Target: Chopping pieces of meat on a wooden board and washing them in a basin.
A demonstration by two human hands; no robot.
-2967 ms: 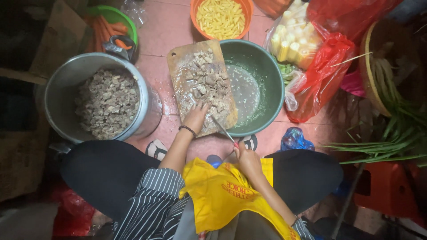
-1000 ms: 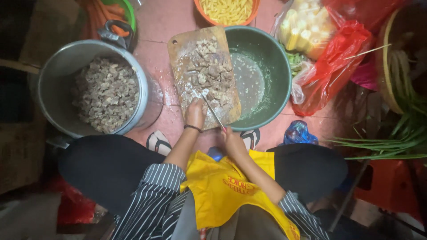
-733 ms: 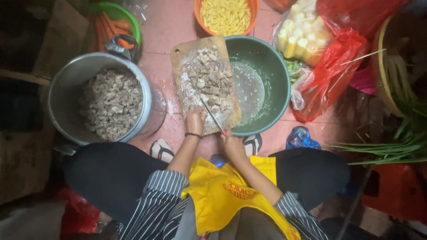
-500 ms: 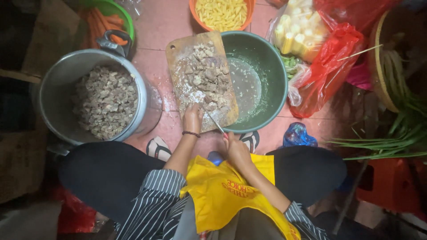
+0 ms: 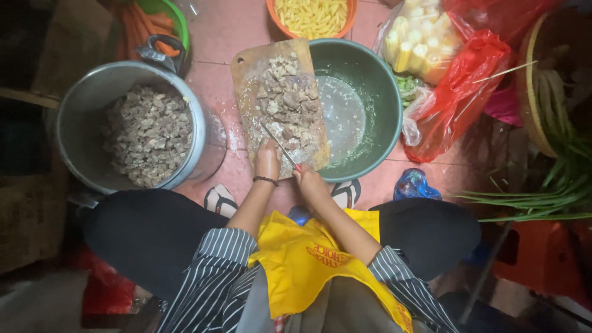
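Note:
A wooden cutting board (image 5: 246, 68) rests partly over a green basin (image 5: 376, 92), covered with chopped grey-brown meat pieces (image 5: 288, 105). My left hand (image 5: 268, 159) presses on the meat at the board's near end. Just to its right, my right hand (image 5: 310, 182) grips a red-handled knife (image 5: 280, 146), its thin blade angled up-left onto the meat beside my left fingers. A dark bracelet circles my left wrist.
A metal pot (image 5: 92, 98) full of cut meat stands at left. Behind are carrots in a green bowl (image 5: 179, 18), an orange bowl of yellow strips (image 5: 311, 15), red and clear plastic bags (image 5: 456, 98), and green stalks (image 5: 555, 185) at right.
My right hand drew the knife back from the middle of the board to its near edge. My left hand stays pressed on the meat. The view shifts slightly between frames.

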